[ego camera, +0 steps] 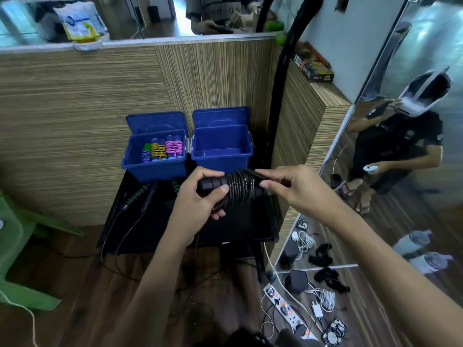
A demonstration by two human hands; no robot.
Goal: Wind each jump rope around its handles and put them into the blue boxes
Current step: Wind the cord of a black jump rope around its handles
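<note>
Nearest the camera, two bare forearms are extended over a low black table (240, 229), on which everything else is set. At its back two open blue plastic boxes are placed side by side: the left blue box (154, 166) is filled with three wound bundles in purple, yellow and pink, while the right blue box (221, 156) is seen to hold nothing. A pair of black jump-rope handles bound in dark glossy cord (235, 187) is held in front of the boxes. The handles are gripped by the left hand (200, 196), its fingers curled round them. The cord's end is pinched between thumb and fingers of the right hand (293, 189). Unwound ropes with green-banded handles (136, 196) are left on the table. The last turns are probably best kept tight and the end tucked under a coil, so that nothing is loosened when the bundle is dropped into the box.
</note>
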